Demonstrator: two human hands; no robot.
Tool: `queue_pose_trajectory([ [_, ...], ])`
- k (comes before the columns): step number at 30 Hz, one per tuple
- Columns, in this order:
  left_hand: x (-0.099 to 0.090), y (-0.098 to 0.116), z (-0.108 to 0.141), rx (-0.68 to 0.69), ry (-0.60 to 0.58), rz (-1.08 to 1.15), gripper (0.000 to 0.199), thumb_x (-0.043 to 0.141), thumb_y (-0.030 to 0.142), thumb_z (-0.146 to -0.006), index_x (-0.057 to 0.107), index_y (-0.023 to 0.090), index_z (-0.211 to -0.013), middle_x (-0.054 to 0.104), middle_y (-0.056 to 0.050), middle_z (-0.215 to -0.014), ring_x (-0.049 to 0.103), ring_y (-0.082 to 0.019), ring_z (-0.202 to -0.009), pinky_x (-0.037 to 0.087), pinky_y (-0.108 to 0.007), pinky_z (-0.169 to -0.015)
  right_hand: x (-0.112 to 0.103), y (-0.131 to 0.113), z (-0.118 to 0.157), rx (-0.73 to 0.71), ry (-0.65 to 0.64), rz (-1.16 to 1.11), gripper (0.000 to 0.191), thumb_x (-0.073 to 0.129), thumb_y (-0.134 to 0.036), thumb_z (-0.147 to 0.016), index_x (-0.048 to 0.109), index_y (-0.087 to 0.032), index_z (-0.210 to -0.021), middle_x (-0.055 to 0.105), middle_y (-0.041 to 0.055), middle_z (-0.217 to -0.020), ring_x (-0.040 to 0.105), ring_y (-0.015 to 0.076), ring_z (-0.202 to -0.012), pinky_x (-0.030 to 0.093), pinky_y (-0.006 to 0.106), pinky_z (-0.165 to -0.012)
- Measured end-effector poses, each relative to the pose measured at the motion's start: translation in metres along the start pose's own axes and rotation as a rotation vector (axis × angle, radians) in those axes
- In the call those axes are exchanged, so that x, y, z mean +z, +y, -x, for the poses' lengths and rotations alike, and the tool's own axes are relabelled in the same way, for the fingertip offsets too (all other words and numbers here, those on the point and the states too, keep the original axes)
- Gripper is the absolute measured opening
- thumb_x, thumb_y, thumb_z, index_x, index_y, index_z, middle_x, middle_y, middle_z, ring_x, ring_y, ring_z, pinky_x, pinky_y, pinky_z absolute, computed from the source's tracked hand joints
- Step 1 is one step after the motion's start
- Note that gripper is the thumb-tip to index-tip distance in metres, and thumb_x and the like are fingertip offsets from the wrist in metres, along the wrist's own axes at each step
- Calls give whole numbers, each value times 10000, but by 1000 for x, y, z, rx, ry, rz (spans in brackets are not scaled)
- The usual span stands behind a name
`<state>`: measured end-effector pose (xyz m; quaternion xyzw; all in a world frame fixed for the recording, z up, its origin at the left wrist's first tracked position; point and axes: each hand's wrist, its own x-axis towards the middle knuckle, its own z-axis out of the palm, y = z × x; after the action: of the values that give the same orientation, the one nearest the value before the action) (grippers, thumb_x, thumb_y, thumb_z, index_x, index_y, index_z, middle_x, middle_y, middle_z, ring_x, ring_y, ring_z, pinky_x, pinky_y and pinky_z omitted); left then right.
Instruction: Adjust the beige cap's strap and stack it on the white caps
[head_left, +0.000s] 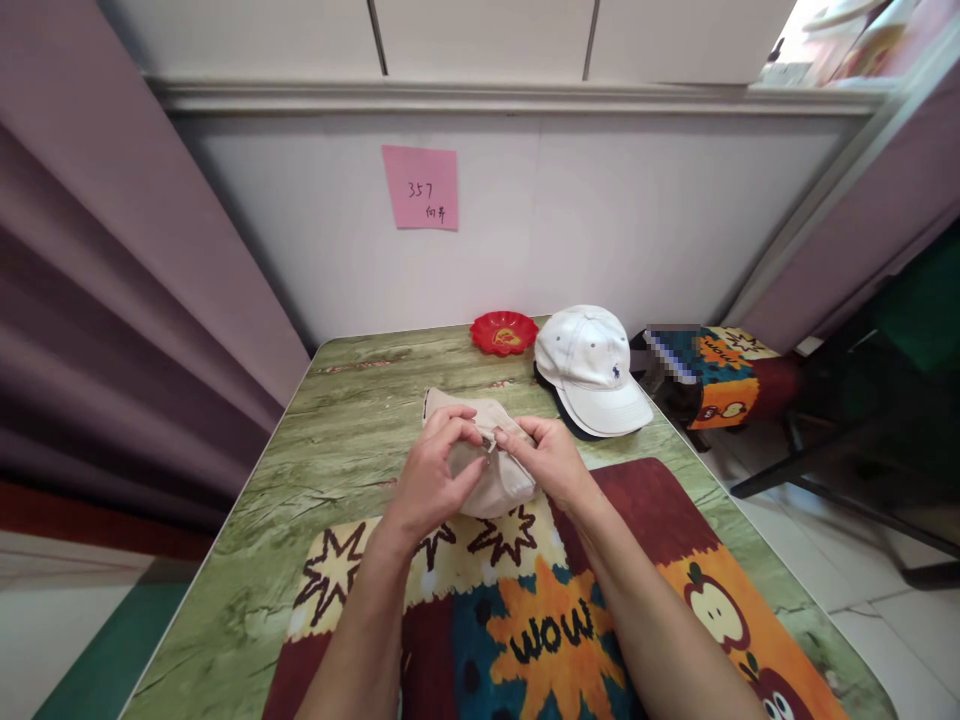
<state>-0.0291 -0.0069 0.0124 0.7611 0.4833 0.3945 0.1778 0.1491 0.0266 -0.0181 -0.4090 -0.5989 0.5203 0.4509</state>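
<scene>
A beige cap (491, 490) rests near the middle of the table, over the back edge of a colourful mat. My right hand (547, 458) pinches the cap's strap by its buckle between thumb and finger. On the cap's left side is my left hand (442, 468), its fingers curved and apart, with the fingertips near the strap; whether they grip the cap is unclear. A white cap (589, 365) with a small dark logo sits on top of a dark cap (566, 415) at the back right.
Behind the beige cap lies a red scalloped dish (504, 333). The patterned mat (637, 500) covers the front of the green wood-look table (360, 400). A wall bearing a pink note (421, 188) stands behind; a stool (724, 390) is at the right.
</scene>
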Motion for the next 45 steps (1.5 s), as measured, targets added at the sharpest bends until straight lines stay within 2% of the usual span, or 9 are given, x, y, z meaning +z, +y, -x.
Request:
queue_pose_trajectory([
  [7,11,-6,0,31,60,14,81,646,174,-820,579,212,-794,628,-102,-1180,583,-244,-1150,441,-393,-1000,2,0,0,-25,1,-4,312,677,-466,-830,736,-160,-835,650,6,-705,533,148,-642,410,237,-587],
  [14,18,-4,0,45,164,144,176,672,195,-845,658,231,-1016,675,-87,-1149,635,-228,-1052,526,-338,-854,0,-10,3,-54,10,-60,294,655,-453,-856,735,-170,-872,682,25,-779,575,156,-702,436,243,-619],
  [17,19,-4,1,50,184,149,237,670,213,-859,673,249,-1094,678,-80,-1154,631,-231,-1076,531,-343,-863,1,-14,5,-82,1,-49,276,638,-443,-874,725,-182,-870,669,21,-774,555,144,-672,415,240,-598],
  [22,16,-2,1,41,200,146,184,661,231,-873,698,245,-1053,658,-82,-1180,640,-218,-1043,550,-323,-815,0,-17,6,-61,33,-61,340,545,-483,-927,673,-186,-824,671,28,-773,464,103,-524,350,234,-493],
  [26,9,0,0,57,265,-27,175,682,224,-853,704,226,-1026,622,-93,-1199,604,-233,-1087,517,-350,-884,-6,-20,7,-88,108,0,275,540,-437,-932,659,-189,-922,694,24,-758,452,102,-505,366,232,-505],
  [30,7,0,0,57,301,-99,162,676,200,-842,701,203,-1002,625,-47,-946,605,-156,-789,513,-283,-718,-12,-29,10,-138,173,182,219,541,-367,-923,643,-198,-829,689,15,-735,546,129,-603,402,229,-569],
  [34,16,0,1,-79,248,141,172,694,205,-819,692,188,-990,665,-28,-878,612,-121,-664,519,-247,-650,-11,-36,13,-129,156,316,185,532,-296,-905,645,-210,-786,683,-4,-709,582,139,-636,413,236,-616],
  [40,24,-5,-1,-414,182,803,244,823,237,-697,698,168,-895,730,-10,-762,664,-123,-617,553,-234,-640,-6,-33,14,-136,134,366,193,563,-335,-900,686,-213,-815,669,-14,-680,593,144,-628,416,245,-635],
  [45,21,-5,-3,-571,206,992,280,874,234,-633,737,133,-856,748,-38,-759,686,-128,-622,565,-221,-623,-8,-29,12,-158,124,371,196,611,-359,-882,702,-208,-796,702,-7,-724,612,144,-659,410,237,-633],
])
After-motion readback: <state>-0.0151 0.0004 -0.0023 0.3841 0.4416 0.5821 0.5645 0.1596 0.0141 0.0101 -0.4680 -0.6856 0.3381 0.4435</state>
